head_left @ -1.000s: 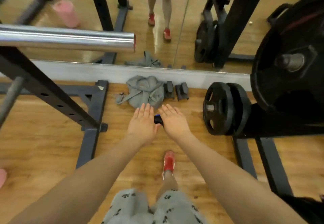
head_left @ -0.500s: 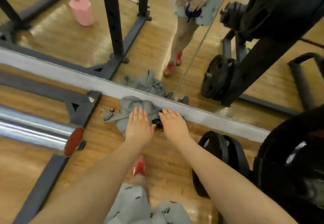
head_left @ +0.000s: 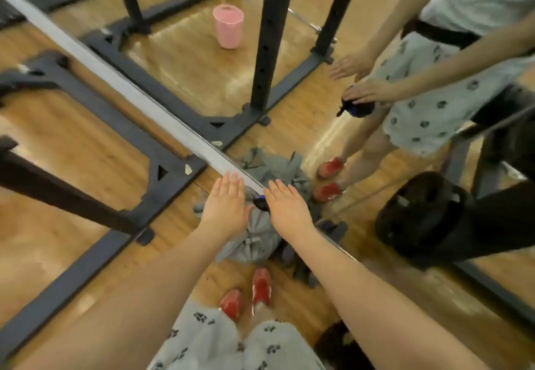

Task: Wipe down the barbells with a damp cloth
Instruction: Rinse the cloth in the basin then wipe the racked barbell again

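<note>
My left hand [head_left: 228, 204] and my right hand [head_left: 286, 210] are stretched out flat, palms down, side by side above the floor. A dark blue cloth [head_left: 260, 202] peeks out at the thumb side of my right hand. The wall mirror shows that hand's reflection holding the cloth's reflection [head_left: 357, 107] under its palm. My left hand holds nothing. A barbell [head_left: 302, 20] with a small plate appears only as a reflection, lying on the floor behind the rack posts.
A grey bag [head_left: 254, 242] and small dark collars [head_left: 304, 272] lie at the mirror's base strip [head_left: 139, 100]. The black rack base [head_left: 95, 242] crosses the wooden floor at left. A pink cup [head_left: 228, 26] and dark weight plates [head_left: 417, 213] show in the mirror.
My view has swung round, and the chrome barbell end at left has left the frame. Both hands stay flat and side by side, the cloth still by my right hand.
</note>
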Motion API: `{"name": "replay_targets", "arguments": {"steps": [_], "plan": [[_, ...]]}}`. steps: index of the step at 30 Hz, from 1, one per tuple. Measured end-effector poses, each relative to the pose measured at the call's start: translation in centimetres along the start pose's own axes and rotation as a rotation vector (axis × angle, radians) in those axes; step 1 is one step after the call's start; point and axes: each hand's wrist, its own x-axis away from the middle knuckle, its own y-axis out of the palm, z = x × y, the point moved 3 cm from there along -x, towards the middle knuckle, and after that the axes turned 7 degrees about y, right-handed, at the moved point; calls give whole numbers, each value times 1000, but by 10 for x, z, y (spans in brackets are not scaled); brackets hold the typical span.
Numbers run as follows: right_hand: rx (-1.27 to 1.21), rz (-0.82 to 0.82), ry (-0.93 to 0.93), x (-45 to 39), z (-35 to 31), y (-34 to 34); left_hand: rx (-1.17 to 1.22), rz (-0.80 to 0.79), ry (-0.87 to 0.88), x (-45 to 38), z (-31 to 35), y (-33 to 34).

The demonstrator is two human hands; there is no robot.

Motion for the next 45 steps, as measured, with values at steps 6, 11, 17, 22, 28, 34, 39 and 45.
{"name": "replay_targets", "arguments": {"steps": [6, 11, 17, 22, 28, 34, 39, 45], "plan": [[67, 76, -320, -96, -26, -26, 141, 46, -298, -21, -54, -16], [48, 156, -460, -166, -70, -46, 264, 67, -507, -28, -113, -15], [103, 66, -622, -256, -143, -64, 311, 74, -662, -42, -211, -14], [90, 85, -683, -344, -223, -100, 339, 110, -751, -61, -327, -33], [47, 161, -816, -405, -312, -150, 303, 183, -941, -49, -429, -78], [-38, 265, -1054, -454, -416, -189, 403, 272, -1221, -19, -505, -93], [-358, 361, -1332, -482, -504, -240, 298, 510, -1416, -3, -549, -132], [-645, 226, -1695, -496, -580, -304, 145, 631, -1776, 28, -568, -155]]}}
